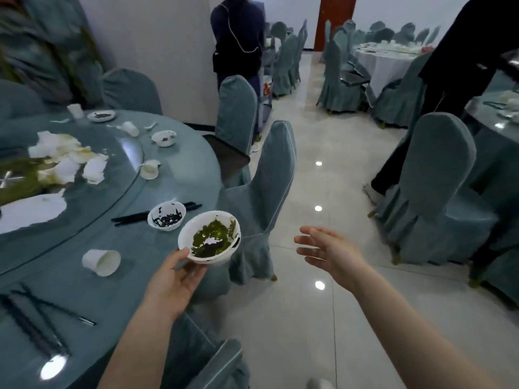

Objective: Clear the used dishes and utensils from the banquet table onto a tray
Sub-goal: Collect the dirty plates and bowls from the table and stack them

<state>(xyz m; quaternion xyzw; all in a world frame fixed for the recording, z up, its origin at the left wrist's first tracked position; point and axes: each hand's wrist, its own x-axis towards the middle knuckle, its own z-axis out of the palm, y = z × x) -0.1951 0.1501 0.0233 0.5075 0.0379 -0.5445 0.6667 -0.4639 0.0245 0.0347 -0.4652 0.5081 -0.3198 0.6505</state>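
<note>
On the round banquet table at left lie chopsticks, a tipped paper cup and a dirty small bowl; the left hand grips a white bowl of green leftovers by its rim, off the table's edge; the right hand hangs empty, fingers spread; the bowl appears mid-carry, and no tray is in view, so the next move means finding one.

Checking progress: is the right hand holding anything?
No, the right hand is open and empty over the floor; only the left hand holds a bowl.
</note>
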